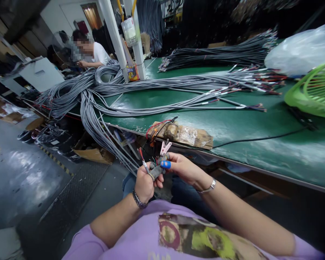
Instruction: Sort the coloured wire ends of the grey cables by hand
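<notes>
My left hand (144, 182) is closed around the end of a grey cable (124, 159), whose thin coloured wire ends (141, 154) stick up above the fist. My right hand (182, 167) pinches those same wire ends from the right; one fingertip wears a blue cover. Both hands meet just below the table edge, under a small pink clip (165, 147). The cable runs off left and up towards the bundles on the table.
A green table (233, 126) carries long grey cable bundles (151, 86), a taped cardboard fixture (184, 134) at its front edge, a black cord, a green plastic basket (316, 90) and a white bag. Another person (93, 54) sits at the far left. White posts stand behind.
</notes>
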Tool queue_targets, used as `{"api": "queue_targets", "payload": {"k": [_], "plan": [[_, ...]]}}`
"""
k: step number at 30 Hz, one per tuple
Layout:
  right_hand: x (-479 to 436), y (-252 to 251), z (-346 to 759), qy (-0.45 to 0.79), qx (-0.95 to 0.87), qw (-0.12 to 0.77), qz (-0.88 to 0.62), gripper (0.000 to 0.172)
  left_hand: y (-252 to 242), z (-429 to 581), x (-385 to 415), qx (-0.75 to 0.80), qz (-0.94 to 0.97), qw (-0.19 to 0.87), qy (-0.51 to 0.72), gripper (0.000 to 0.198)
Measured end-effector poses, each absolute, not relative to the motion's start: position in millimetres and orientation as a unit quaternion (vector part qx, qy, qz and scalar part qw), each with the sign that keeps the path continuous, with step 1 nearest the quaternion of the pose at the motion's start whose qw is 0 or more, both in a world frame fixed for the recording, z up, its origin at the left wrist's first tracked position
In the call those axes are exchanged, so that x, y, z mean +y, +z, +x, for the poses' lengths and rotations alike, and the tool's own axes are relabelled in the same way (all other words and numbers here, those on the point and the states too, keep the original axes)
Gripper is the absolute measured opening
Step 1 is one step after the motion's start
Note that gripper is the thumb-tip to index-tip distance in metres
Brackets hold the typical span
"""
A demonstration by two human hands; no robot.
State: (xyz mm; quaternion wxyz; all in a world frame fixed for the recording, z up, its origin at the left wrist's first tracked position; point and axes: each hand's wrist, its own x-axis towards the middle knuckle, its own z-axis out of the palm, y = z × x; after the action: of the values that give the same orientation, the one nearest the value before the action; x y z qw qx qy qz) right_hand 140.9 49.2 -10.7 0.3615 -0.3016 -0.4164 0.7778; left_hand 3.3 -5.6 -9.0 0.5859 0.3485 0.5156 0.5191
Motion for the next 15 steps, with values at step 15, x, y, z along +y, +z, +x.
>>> {"api": "queue_targets", "payload": {"k": [15], "plan": [[37.3,-36.1,140.7,0.808,-0.244,0.444,-0.302,0.015,-16.3,2.8,-7.4,0.511,0.34,0.6,0.513,0.032]]}}
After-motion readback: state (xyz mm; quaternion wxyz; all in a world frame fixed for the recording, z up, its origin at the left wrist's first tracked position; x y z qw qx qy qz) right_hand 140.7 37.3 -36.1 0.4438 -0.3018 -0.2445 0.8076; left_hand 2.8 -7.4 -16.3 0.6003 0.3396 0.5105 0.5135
